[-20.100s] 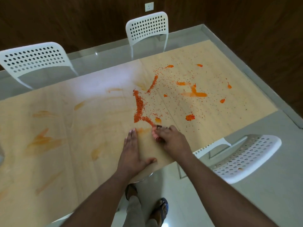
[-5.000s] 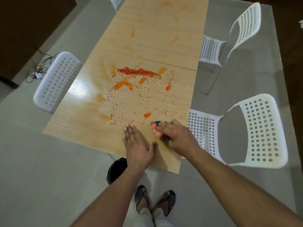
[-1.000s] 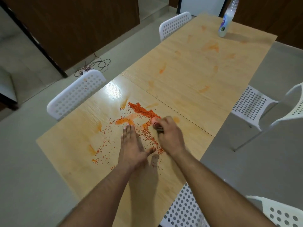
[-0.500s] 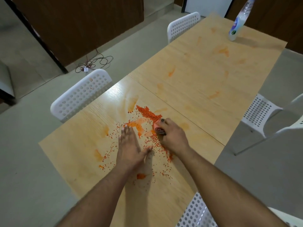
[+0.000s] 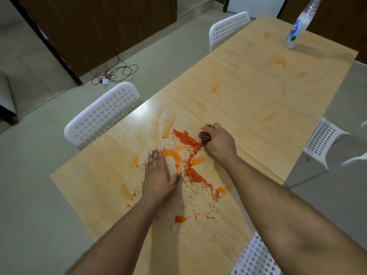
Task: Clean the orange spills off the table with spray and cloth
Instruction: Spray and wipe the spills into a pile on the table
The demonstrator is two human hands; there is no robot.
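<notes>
Orange grains and wet orange smears (image 5: 189, 165) cover the near part of the light wooden table (image 5: 248, 100). My right hand (image 5: 219, 144) grips a small rolled pink cloth (image 5: 204, 134) and presses it on the table at the far end of the grain line. Flat on the table, fingers straight, my left hand (image 5: 158, 173) rests just left of the grains. A clear spray bottle (image 5: 297, 26) with a blue label stands at the far right corner of the table, well beyond both hands.
White perforated chairs stand around the table: one on the left (image 5: 103, 114), one at the far side (image 5: 228, 29), one on the right (image 5: 327, 143), one near me (image 5: 256, 257). A tangle of cables (image 5: 115, 73) lies on the floor by the dark wall.
My right hand with the cloth has moved away from me and to the right, along the grain line. My left hand stays flat on the table. The view has shifted slightly.
</notes>
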